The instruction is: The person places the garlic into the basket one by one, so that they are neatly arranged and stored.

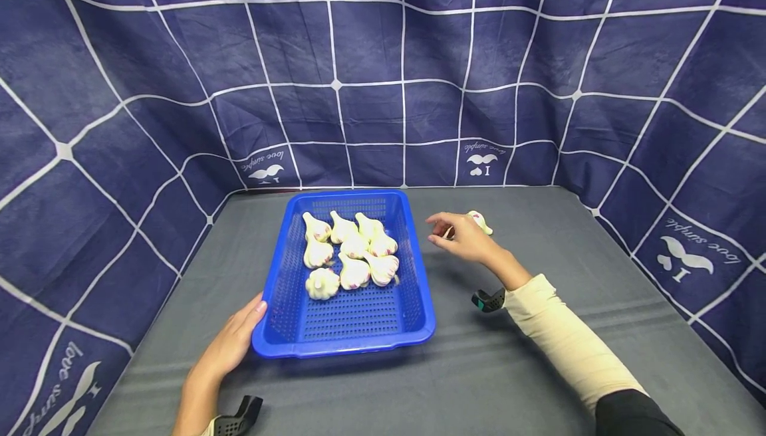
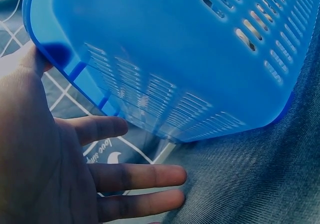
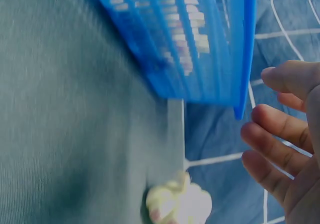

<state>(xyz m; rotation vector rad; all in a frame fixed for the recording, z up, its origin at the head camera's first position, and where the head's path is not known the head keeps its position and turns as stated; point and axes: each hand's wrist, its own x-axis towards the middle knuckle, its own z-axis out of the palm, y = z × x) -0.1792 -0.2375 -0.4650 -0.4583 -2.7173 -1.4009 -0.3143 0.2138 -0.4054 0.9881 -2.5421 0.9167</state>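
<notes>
1. The left hand point(image 1: 230, 343) lies at the near left corner of the blue basket point(image 1: 413, 316). Its fingers are straight and loose, the thumb touches the rim, and it grips nothing.
2. The basket stands on the grey worktop point(image 1: 538, 369) with its long axis running near to far. Eight garlic bulbs point(image 1: 350, 253) lie close together in its far half.
3. The right hand point(image 1: 463, 236) hovers to the right of the basket with the fingers spread and slightly bent, holding nothing.
4. One loose garlic bulb point(image 1: 481, 221) lies on the worktop just behind this hand, near the far wall cloth point(image 1: 383, 90). It lies on its side, long axis roughly left to right, and its pointed tip seems to point to the right.
5. I think the loose bulb could roll away if the fingers push it from the side, because it is round and rests free.
6. The basket could also slide on the smooth cloth, since the left hand only touches it lightly.
</notes>
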